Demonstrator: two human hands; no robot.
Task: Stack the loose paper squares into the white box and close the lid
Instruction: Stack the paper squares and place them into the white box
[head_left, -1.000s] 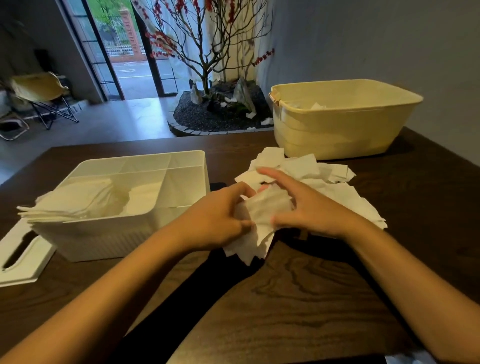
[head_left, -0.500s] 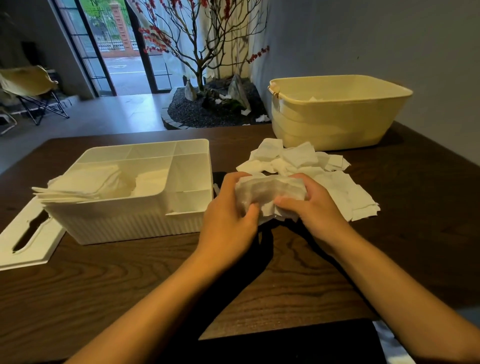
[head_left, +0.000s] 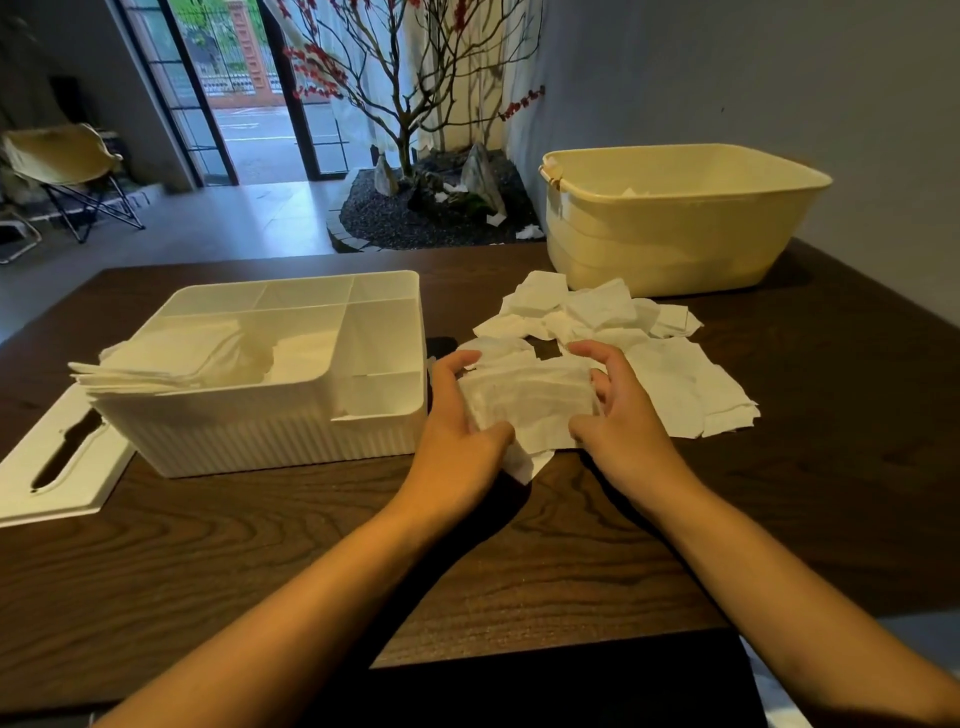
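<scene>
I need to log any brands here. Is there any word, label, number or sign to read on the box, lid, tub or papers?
None: no legible text anywhere.
white box: plain ribbed wall.
lid: only a slot.
yellow tub: unmarked.
paper squares: blank.

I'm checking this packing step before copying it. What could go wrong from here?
The bundle held between the left hand and right hand looks uneven, so squares may slip out on the way to the box. The stack inside already overhangs the box's left rim, which could stop the lid from closing.
</scene>
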